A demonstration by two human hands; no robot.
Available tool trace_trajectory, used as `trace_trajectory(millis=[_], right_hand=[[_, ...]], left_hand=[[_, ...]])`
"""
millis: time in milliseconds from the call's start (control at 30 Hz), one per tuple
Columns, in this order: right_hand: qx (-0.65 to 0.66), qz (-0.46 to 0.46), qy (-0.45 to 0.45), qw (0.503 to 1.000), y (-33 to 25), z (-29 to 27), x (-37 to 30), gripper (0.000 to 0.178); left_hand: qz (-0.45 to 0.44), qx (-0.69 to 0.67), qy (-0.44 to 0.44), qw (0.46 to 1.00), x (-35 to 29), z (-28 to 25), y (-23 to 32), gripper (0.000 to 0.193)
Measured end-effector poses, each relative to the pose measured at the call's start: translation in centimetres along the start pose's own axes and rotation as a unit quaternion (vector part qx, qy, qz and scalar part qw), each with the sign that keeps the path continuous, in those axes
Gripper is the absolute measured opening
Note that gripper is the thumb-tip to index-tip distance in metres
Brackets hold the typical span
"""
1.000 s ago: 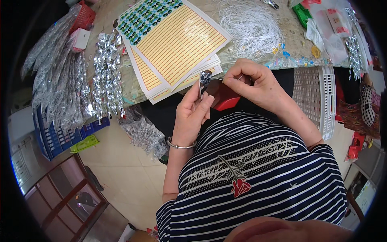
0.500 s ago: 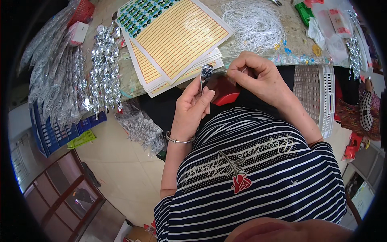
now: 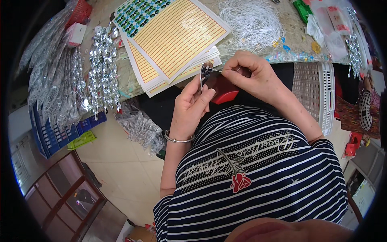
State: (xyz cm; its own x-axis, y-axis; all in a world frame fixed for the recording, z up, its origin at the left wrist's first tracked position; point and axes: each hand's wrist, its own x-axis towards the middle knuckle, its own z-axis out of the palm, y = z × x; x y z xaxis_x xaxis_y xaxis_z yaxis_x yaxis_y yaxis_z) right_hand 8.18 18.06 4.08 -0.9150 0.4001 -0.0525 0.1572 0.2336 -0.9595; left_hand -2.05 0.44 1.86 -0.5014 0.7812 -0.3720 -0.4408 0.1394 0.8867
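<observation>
My left hand (image 3: 190,107) is closed, thumb against fingers, around a small shiny silver twisted piece (image 3: 206,70) that sticks up past the fingertips. A thin white string (image 3: 216,70) stretches from the top of that piece to my right hand (image 3: 253,77), whose thumb and forefinger pinch it. The lower part of the silver piece is hidden by my fingers. Beyond my hands, sticker sheets (image 3: 181,36) with yellow strips and green-and-black ovals lie stacked on the worktable, beside a heap of white strings (image 3: 254,26).
Silver twisted spirals (image 3: 104,68) and a bundle of plastic-wrapped ones (image 3: 50,76) hang over the table's left edge. A white plastic basket (image 3: 316,92) stands at right below the table. Under my hands is a red object (image 3: 226,96). Plastic bags (image 3: 334,24) lie far right.
My right hand has shifted slightly left, closer to the silver piece. The string between them now shows as a straight line, and the piece has turned a little.
</observation>
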Motion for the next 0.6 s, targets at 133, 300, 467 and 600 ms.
trace_trajectory(millis=[133, 300, 467, 600], right_hand=[[0.0, 0.003, 0.008, 1.0, 0.09, 0.03, 0.28, 0.011], [-0.039, -0.018, 0.019, 0.999, 0.06, 0.35, 0.52, 0.012], [-0.052, -0.052, 0.016, 0.997, 0.69, 0.66, 0.35, 0.007], [-0.047, -0.031, 0.014, 0.998, 0.54, 0.55, 0.25, 0.008]], left_hand=[[-0.007, 0.015, -0.019, 1.0, -0.02, 0.19, 0.15, 0.055], [0.011, 0.048, -0.034, 0.998, 0.1, 0.43, -0.11, 0.057], [0.016, 0.089, -0.037, 0.995, 0.1, 0.35, -0.21, 0.059], [0.075, 0.149, -0.037, 0.985, 0.21, 0.02, -0.82, 0.058]])
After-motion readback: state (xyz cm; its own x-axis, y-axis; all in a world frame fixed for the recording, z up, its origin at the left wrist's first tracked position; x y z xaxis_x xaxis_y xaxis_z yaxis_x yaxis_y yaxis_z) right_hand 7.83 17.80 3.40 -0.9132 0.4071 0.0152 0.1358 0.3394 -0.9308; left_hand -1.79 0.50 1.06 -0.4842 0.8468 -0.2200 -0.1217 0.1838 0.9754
